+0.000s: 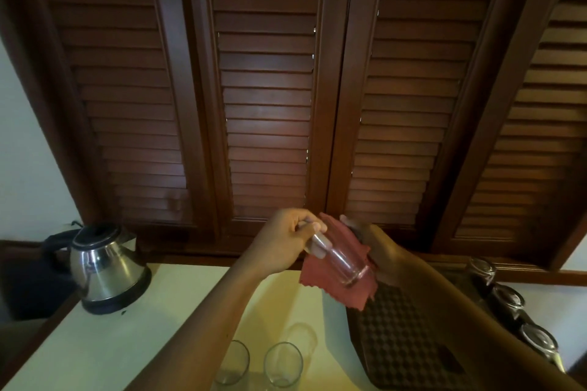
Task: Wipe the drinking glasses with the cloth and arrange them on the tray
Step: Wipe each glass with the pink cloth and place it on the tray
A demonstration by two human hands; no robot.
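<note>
The left hand (pixel 287 243) grips one drinking glass (pixel 341 259) near its mouth end, fingers curled round it, and holds it tilted in the air with the base pointing down toward the right. The right hand (pixel 378 247) sits just beyond the glass, holding the pink cloth (pixel 320 276) spread behind and under it — its fingers look curled into the fabric, though the cloth hides most of them. The step in hand appears to be wiping. To do it well, the left hand should turn the glass while the right presses cloth along its whole length, base included. Below the right hand lies the dark tray (pixel 400 333) with three glasses (pixel 508 298) already along its far edge; below the left, two unwiped glasses (pixel 282 365) wait on the tabletop (pixel 111 343) — the kettle (pixel 104 267) stands well apart.
</note>
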